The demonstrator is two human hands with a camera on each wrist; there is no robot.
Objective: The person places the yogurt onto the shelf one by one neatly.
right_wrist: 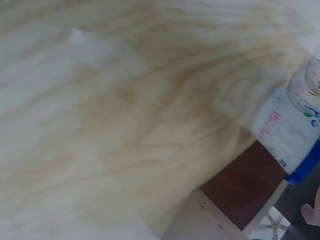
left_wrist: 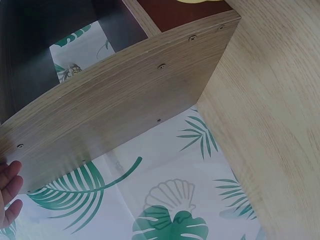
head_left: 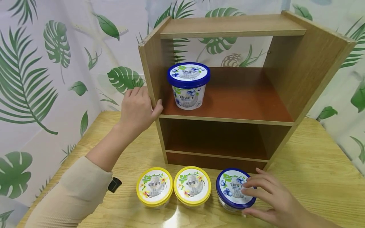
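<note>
The blue-lidded blueberry tub [head_left: 232, 185] stands on the table surface [head_left: 319, 155], well in from its right edge, before the wooden shelf unit [head_left: 316, 69]; the right hand [head_left: 273, 196] spreads its fingers at the lid's right side, not closed round it, contact unclear; thumb and fingers probably hold best below the rim, on opposite sides; the left hand [head_left: 138, 106] grips the unit's left panel, which should steady it; leftward sit two yellow-lidded tubs [head_left: 155, 186]; another blueberry tub [head_left: 188, 95] occupies the upper shelf's [head_left: 242, 98] front left corner.
</note>
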